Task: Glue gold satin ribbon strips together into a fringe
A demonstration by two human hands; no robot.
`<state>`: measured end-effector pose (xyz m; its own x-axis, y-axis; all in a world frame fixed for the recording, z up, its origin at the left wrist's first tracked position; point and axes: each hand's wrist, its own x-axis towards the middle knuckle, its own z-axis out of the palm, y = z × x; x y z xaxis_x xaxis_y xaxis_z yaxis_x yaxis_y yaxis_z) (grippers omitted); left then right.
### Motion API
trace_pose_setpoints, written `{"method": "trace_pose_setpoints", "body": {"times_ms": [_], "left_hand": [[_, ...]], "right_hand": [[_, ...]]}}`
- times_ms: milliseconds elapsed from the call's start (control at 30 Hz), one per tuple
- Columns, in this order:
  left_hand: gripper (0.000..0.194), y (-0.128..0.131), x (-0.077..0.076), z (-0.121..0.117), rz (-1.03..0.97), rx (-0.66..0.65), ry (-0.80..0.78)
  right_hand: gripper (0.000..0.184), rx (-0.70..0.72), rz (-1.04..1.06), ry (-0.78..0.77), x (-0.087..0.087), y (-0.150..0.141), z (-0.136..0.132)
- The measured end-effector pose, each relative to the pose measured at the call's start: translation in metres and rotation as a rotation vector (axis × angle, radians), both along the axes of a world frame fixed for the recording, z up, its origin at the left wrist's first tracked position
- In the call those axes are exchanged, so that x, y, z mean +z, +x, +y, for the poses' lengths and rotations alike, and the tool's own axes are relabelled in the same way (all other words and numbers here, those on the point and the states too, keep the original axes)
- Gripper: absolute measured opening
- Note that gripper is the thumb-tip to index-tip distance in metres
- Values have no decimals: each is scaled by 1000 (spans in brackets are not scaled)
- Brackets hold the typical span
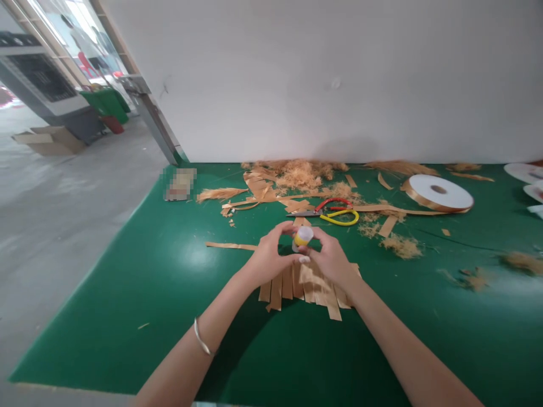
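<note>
Both hands (269, 254) (333, 257) grasping small cylinder (305, 233): whitish, translucent-looking, yellow band (301, 241) across side.

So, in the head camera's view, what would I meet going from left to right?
Cardboard box, green bin, silver bangle, left hand, small white-and-yellow container, right hand, ribbon roll, white pieces at the right edge.

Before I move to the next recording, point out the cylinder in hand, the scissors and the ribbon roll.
Cylinder (301, 241): head view, on its yellow band.
Scissors (319, 213): head view, near the pivot.
Ribbon roll (438, 199): head view, on its white face, just below the centre hole.
</note>
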<state>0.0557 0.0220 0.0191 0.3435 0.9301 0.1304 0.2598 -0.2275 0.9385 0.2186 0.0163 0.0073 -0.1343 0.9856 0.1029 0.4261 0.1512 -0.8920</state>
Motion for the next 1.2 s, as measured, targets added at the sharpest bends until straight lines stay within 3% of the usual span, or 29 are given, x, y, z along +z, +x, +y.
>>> {"method": "trace_pose_setpoints", "body": {"times_ms": [100,233,533,700,867,1033,1133,1200], "left_hand": [[42,4,2,-4,-214,-56,-135],[41,9,-4,-8,-264,8,-132],[31,13,-19,-10,-41,-4,157],[35,10,-18,-10,18,9,182],[47,0,-9,-8,-24,-72,118],[60,-7,-7,-5,-51,-95,17],[60,-11,-14,1,102,-93,119],[54,-13,-19,5,163,-67,192]], "right_hand": [[28,58,-237,97,-1,-1,-3],[20,50,-404,185,0,-3,-6],[17,-79,-146,200,-7,-13,-14],[14,-107,-89,191,-11,-17,-14],[23,7,-138,151,-3,-10,-9],[26,-27,214,-1,-1,-1,-4],[38,-134,654,-143,-2,10,5],[32,-210,987,-304,-1,19,10]]}}
